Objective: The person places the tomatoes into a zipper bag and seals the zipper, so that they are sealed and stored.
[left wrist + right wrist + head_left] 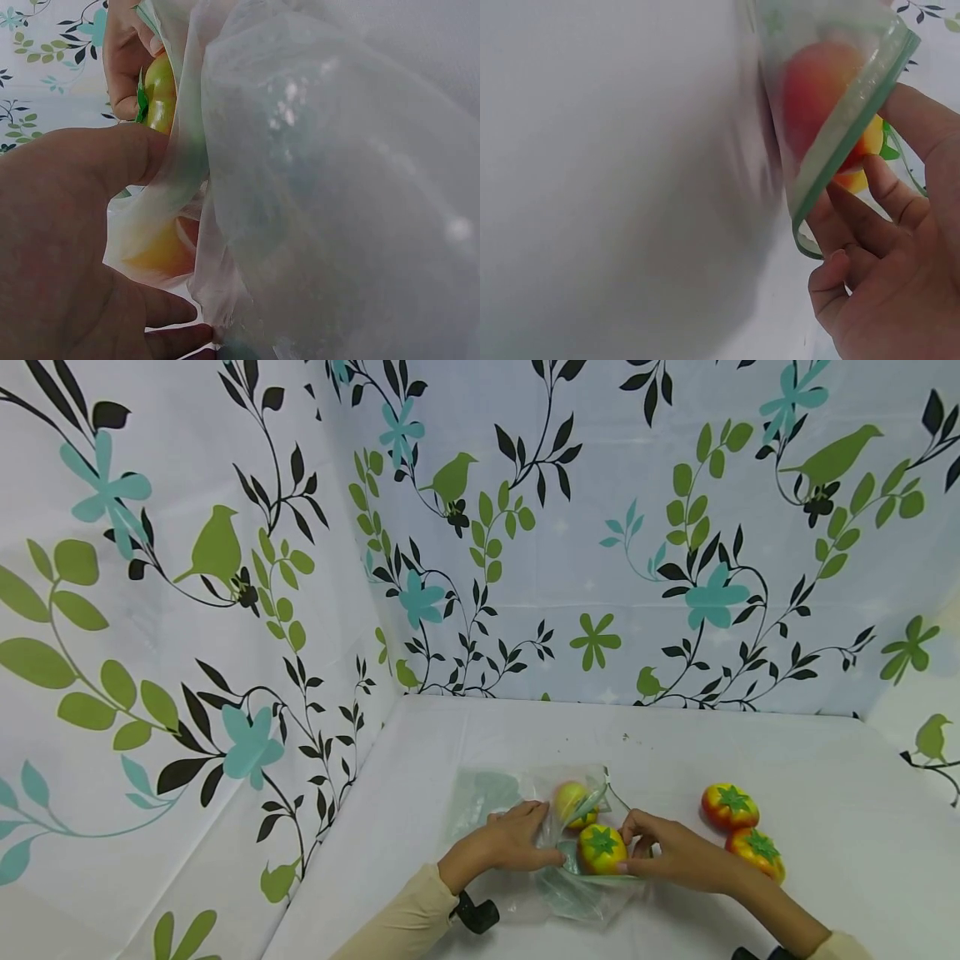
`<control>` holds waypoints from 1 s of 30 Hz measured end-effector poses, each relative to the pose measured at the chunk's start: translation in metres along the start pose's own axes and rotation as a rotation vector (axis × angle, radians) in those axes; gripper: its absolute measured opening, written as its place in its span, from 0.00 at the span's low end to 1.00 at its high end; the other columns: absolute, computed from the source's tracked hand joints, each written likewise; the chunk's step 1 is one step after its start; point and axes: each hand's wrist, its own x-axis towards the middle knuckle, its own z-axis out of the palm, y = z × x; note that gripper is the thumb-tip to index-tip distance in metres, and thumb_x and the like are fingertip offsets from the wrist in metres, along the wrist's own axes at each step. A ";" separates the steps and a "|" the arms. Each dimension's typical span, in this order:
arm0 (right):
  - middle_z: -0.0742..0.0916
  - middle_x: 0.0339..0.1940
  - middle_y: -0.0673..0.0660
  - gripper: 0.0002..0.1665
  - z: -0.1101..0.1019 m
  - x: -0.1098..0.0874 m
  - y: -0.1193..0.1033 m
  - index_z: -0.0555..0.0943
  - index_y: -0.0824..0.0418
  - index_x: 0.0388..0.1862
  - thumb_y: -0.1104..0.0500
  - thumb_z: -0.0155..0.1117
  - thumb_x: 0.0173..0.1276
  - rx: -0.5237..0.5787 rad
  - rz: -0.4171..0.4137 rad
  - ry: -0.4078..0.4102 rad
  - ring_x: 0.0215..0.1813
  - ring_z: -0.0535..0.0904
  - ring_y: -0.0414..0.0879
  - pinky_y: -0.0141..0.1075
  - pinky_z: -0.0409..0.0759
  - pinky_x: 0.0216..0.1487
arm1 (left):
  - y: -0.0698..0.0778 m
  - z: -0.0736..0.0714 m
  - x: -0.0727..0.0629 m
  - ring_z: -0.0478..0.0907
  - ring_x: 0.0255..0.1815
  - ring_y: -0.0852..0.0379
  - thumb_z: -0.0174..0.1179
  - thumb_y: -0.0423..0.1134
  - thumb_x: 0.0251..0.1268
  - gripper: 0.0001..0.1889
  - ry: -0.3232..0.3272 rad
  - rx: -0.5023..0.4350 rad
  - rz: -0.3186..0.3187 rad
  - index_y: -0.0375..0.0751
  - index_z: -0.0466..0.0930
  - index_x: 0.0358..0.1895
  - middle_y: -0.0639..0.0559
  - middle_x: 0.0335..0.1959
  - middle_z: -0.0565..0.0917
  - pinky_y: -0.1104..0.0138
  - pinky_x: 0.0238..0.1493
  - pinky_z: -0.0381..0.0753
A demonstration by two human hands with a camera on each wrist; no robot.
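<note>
A clear zip bag (pixel 577 893) with green-edged lips lies on the white table. Inside it, farther back, sits one red-and-yellow toy tomato (pixel 572 800), blurred through the film in the left wrist view. A second toy tomato (pixel 602 850), yellow on top with a green star-shaped cap, is at the bag's mouth. The left hand (pixel 516 839) holds the bag between spread thumb and fingers. At the mouth's right side, the right hand (pixel 672 852) grips the second toy tomato with bent fingers; in the right wrist view, the green lip (pixel 855 131) crosses before its fingertips.
Two more toy tomatoes lie right of the right hand, one farther back (pixel 729 807) and one nearer (pixel 756 852), partly behind the forearm. A cloth patterned with leaves and birds (pixel 480 635) stands behind the table and along its left.
</note>
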 end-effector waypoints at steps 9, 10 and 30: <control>0.86 0.48 0.50 0.19 0.006 0.004 -0.007 0.74 0.54 0.49 0.48 0.74 0.72 0.034 0.009 0.040 0.46 0.83 0.39 0.33 0.82 0.44 | 0.000 -0.001 0.000 0.58 0.84 0.52 0.57 0.69 0.66 0.51 -0.014 -0.021 -0.001 0.43 0.56 0.85 0.49 0.84 0.61 0.44 0.72 0.65; 0.86 0.48 0.50 0.20 0.007 0.004 -0.007 0.74 0.54 0.50 0.49 0.74 0.72 0.042 0.009 0.042 0.46 0.83 0.40 0.32 0.83 0.44 | 0.000 -0.001 0.000 0.59 0.84 0.52 0.58 0.69 0.66 0.51 -0.014 -0.017 -0.002 0.43 0.56 0.85 0.50 0.84 0.61 0.45 0.72 0.65; 0.85 0.49 0.50 0.18 0.011 0.005 -0.010 0.77 0.53 0.52 0.50 0.74 0.71 0.038 -0.002 0.081 0.45 0.83 0.39 0.32 0.82 0.43 | 0.004 0.004 -0.005 0.62 0.42 0.57 0.63 0.63 0.65 0.26 0.177 0.047 0.081 0.46 0.70 0.49 0.55 0.42 0.65 0.65 0.43 0.65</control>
